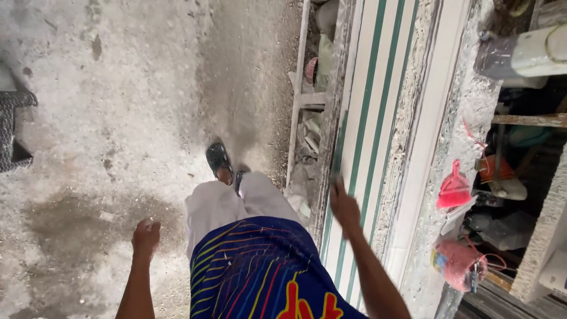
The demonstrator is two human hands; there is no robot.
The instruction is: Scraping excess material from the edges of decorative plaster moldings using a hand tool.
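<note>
Hanging low at the near left, the left hand (146, 237) is loosely curled with nothing in it, above the dusty concrete floor (118, 118). The right hand (344, 207) reaches out to the right and rests on the long white panel with green stripes (369, 118); its fingers look pressed together against the near edge, though I cannot tell whether they grip it. The panel lies on a rough, plaster-caked bench (460, 118) and runs from near to far. Between the hands show pale trousers (230, 201) and a dark sandal (218, 160) stepping on the floor. A pink dustpan (453, 188) hangs at the right, just beside the bench.
</note>
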